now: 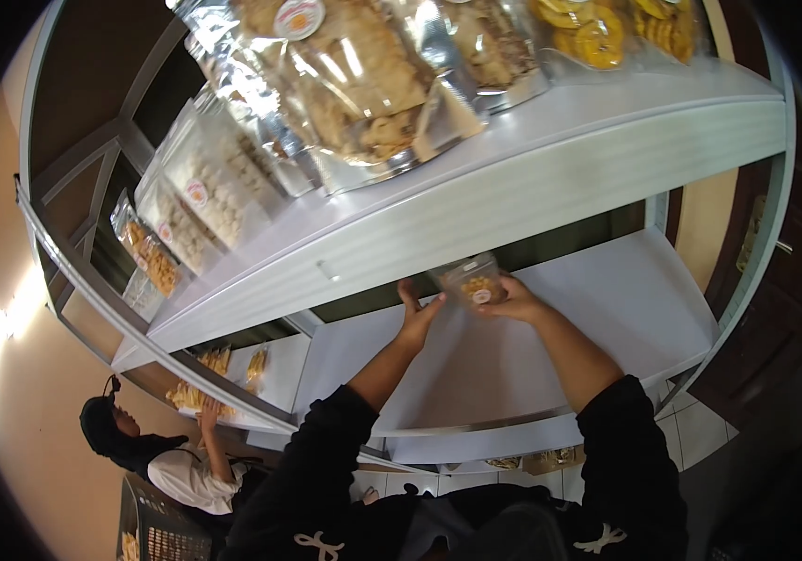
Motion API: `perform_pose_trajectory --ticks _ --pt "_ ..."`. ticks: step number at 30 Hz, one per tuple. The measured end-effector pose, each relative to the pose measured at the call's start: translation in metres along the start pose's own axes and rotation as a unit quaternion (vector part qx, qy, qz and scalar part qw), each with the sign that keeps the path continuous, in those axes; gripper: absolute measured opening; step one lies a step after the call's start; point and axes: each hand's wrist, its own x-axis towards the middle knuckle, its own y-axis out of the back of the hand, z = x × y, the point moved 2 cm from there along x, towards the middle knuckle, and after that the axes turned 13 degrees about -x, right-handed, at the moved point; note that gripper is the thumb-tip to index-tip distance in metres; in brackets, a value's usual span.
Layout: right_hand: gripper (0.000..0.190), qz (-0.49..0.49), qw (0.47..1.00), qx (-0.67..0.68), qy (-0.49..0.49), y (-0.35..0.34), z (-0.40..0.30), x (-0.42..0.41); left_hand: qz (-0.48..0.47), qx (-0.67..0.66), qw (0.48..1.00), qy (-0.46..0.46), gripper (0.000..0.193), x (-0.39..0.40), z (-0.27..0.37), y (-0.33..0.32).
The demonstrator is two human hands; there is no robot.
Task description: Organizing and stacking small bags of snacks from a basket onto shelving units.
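My right hand (517, 300) grips a small clear zip pouch of golden-brown snacks (479, 286) by its right side. A round label sits low on the pouch's front. Just left of the pouch is my left hand (420, 308), its fingers spread and nothing held in it. Both arms reach over the white middle shelf board (611, 301), beneath the upper shelf's front edge. Part of the pouch's left side looks blurred, so I cannot tell whether more than one pouch is there.
Large silver-and-clear snack pouches (345, 84), bags of yellow chips (583, 28) and white-filled pouches (211, 186) stand on the upper shelf (485, 182). A metal post (218, 379) curves at left. Beyond it, a person (190, 477) handles snack packs (194, 396) near a plastic basket (169, 533).
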Motion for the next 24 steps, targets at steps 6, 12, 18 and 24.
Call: perform_pose_trajectory --ticks 6,12,18,24 --pt "0.07 -0.023 0.985 -0.171 0.003 -0.006 -0.014 -0.012 -0.137 -0.225 0.931 0.254 0.065 -0.006 -0.046 -0.026" --pt "0.069 -0.196 0.965 -0.15 -0.085 -0.006 -0.05 -0.026 -0.12 -0.105 0.964 0.214 0.059 -0.062 -0.014 -0.018" --pt "0.067 -0.273 0.882 -0.371 0.102 -0.051 -0.122 -0.033 -0.176 -0.099 0.961 0.192 0.047 -0.104 0.037 0.015" --pt "0.062 -0.246 0.908 -0.314 0.131 -0.117 -0.164 -0.063 -0.23 -0.129 0.953 0.148 0.052 -0.138 0.082 0.063"
